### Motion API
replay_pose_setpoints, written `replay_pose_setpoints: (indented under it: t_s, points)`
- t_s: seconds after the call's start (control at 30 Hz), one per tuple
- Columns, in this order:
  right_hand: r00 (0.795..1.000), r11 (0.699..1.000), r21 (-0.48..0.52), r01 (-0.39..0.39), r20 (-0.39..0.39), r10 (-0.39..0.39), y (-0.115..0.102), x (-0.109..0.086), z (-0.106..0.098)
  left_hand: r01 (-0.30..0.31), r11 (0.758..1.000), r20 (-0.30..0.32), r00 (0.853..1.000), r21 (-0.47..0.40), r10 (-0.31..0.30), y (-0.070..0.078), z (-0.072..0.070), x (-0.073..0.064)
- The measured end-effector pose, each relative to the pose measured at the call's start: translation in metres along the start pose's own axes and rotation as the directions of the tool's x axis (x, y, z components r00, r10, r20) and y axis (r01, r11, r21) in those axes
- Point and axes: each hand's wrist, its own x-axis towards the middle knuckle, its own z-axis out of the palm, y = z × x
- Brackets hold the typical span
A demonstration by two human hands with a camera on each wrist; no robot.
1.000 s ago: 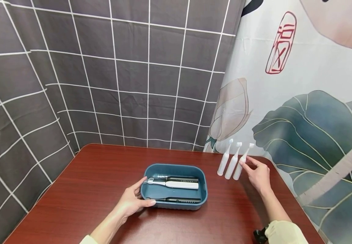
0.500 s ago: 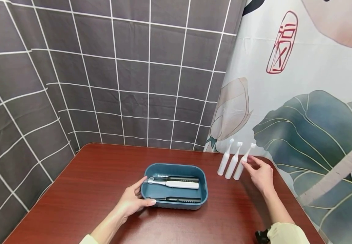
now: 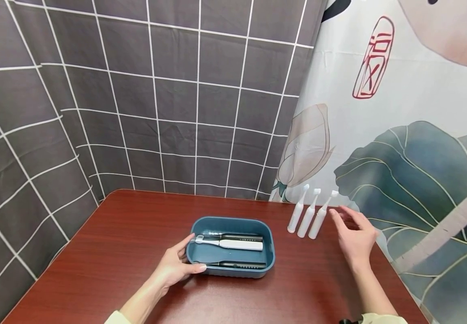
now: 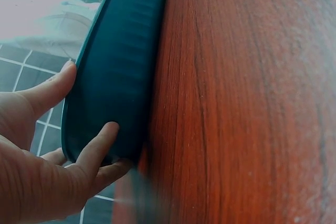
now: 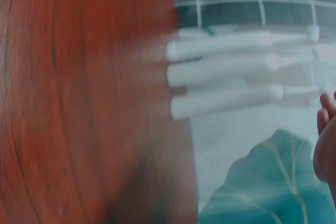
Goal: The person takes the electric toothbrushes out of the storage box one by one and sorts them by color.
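Note:
My left hand (image 3: 174, 265) grips the left end of a blue plastic bin (image 3: 271, 258), thumb at the near corner and fingers around the end wall. In the left wrist view the fingertips press the bin's outer wall (image 4: 118, 51). Inside lie a white electric toothbrush (image 3: 239, 245) and two black ones, one at the far side (image 3: 243, 237) and one at the near side (image 3: 237, 265). Three white electric toothbrushes stand upright in a row: left (image 3: 296, 216), middle (image 3: 307, 220) and right (image 3: 317, 223). My right hand (image 3: 356, 238) is just right of them, holding nothing, thumb and fingers apart.
The reddish-brown wooden table (image 3: 128, 243) has its far edge near the standing toothbrushes. A grey gridded curtain (image 3: 172, 99) hangs behind, and a white curtain (image 3: 339, 148) with lotus leaves hangs at the right.
My right hand has let go of the rightmost standing toothbrush and moved a little to the right. That toothbrush stays upright in the row. My left hand and the bin have not moved.

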Motion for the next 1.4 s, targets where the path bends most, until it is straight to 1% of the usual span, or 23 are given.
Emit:
replay_pose_setpoints:
  t_s: [0.07, 0.13, 0.2, 0.23, 0.27, 0.3, 0.33, 0.37, 0.43, 0.47, 0.5, 0.53, 0.57, 0.6, 0.73, 0.8, 0.9, 1.03, 1.13, 1.2, 1.33, 1.4]
  points:
    - [0.997, 0.993, 0.098, 0.067, 0.036, -0.071, -0.018, -0.002, 0.005, -0.001, 1.0, -0.004, 1.0, 0.003, 0.001, 0.0, 0.0, 0.0]
    - [0.988, 0.976, 0.189, 0.104, 0.093, -0.123, -0.034, -0.006, 0.013, -0.005, 1.0, -0.011, 1.0, 0.008, 0.005, 0.0, 0.0, 0.0]
    - [0.973, 0.962, 0.247, 0.117, 0.168, -0.161, -0.045, -0.012, 0.023, -0.005, 1.0, -0.017, 1.0, 0.006, 0.006, -0.001, 0.0, 0.0]
    - [0.961, 0.956, 0.272, 0.108, 0.216, -0.17, -0.046, -0.015, 0.028, -0.007, 1.0, -0.019, 1.0, 0.006, 0.007, -0.001, 0.0, 0.0]
    - [0.946, 0.956, 0.277, 0.098, 0.273, -0.176, -0.046, -0.019, 0.035, -0.009, 1.0, -0.022, 1.0, 0.006, 0.009, -0.001, 0.0, 0.0]
    - [0.924, 0.958, 0.273, 0.091, 0.335, -0.183, -0.045, -0.022, 0.041, -0.011, 1.0, -0.025, 1.0, 0.006, 0.011, -0.001, 0.0, 0.0]
    - [0.897, 0.963, 0.257, 0.083, 0.402, -0.184, -0.043, -0.025, 0.047, -0.013, 1.0, -0.025, 1.0, 0.006, 0.013, -0.001, 0.0, 0.001]
    - [0.864, 0.968, 0.236, 0.082, 0.467, -0.187, -0.043, -0.029, 0.053, -0.014, 1.0, -0.025, 1.0, 0.002, 0.014, -0.001, 0.0, 0.001]
    - [0.788, 0.979, 0.19, 0.078, 0.59, -0.177, -0.043, -0.036, 0.064, -0.017, 1.0, -0.023, 1.0, 0.0, 0.017, 0.0, 0.0, 0.001]
    - [0.75, 0.983, 0.164, 0.088, 0.639, -0.174, -0.045, -0.04, 0.069, -0.018, 1.0, -0.023, 1.0, -0.001, 0.018, 0.0, 0.0, 0.0]
    - [0.716, 0.985, 0.147, 0.095, 0.677, -0.17, -0.046, -0.043, 0.074, -0.019, 1.0, -0.022, 1.0, -0.002, 0.019, 0.0, 0.001, 0.0]
    - [0.688, 0.986, 0.136, 0.092, 0.708, -0.162, -0.049, -0.047, 0.08, -0.02, 1.0, -0.021, 1.0, -0.002, 0.02, 0.0, 0.001, 0.0]
    - [0.665, 0.986, 0.134, 0.099, 0.729, -0.165, -0.05, -0.05, 0.085, -0.02, 1.0, -0.021, 1.0, -0.004, 0.02, 0.0, 0.001, 0.0]
    - [0.646, 0.986, 0.131, 0.102, 0.745, -0.165, -0.052, -0.053, 0.091, -0.021, 1.0, -0.022, 1.0, -0.005, 0.021, 0.0, 0.001, 0.0]
    - [0.594, 0.986, 0.112, 0.127, 0.787, -0.166, -0.058, -0.063, 0.111, -0.021, 1.0, -0.028, 0.999, -0.001, 0.021, -0.001, 0.001, 0.0]
    - [0.565, 0.986, 0.065, 0.155, 0.813, -0.142, -0.06, -0.068, 0.12, -0.02, 1.0, -0.03, 0.999, -0.002, 0.02, -0.001, 0.001, 0.0]
    - [0.518, 0.976, -0.017, 0.215, 0.849, -0.1, -0.063, -0.074, 0.129, -0.018, 1.0, -0.031, 0.999, -0.002, 0.018, -0.001, 0.001, 0.0]
    - [0.456, 0.946, -0.084, 0.312, 0.887, -0.071, -0.065, -0.082, 0.14, -0.019, 1.0, -0.031, 0.999, 0.007, 0.019, -0.001, 0.001, 0.001]
    - [0.41, 0.915, -0.108, 0.388, 0.909, -0.067, -0.066, -0.086, 0.145, -0.02, 0.999, -0.031, 0.999, 0.026, 0.021, 0.0, 0.001, 0.001]
    - [0.383, 0.898, -0.119, 0.424, 0.922, -0.059, -0.068, -0.087, 0.148, -0.019, 0.999, -0.031, 0.999, 0.031, 0.02, 0.0, 0.0, 0.0]
    - [0.336, 0.871, -0.127, 0.474, 0.941, -0.046, -0.069, -0.09, 0.152, -0.017, 0.999, -0.028, 0.999, 0.036, 0.018, 0.0, 0.0, 0.0]
    - [0.317, 0.859, -0.126, 0.497, 0.947, -0.044, -0.069, -0.091, 0.153, -0.02, 0.999, -0.028, 0.999, 0.038, 0.021, 0.0, 0.0, 0.0]
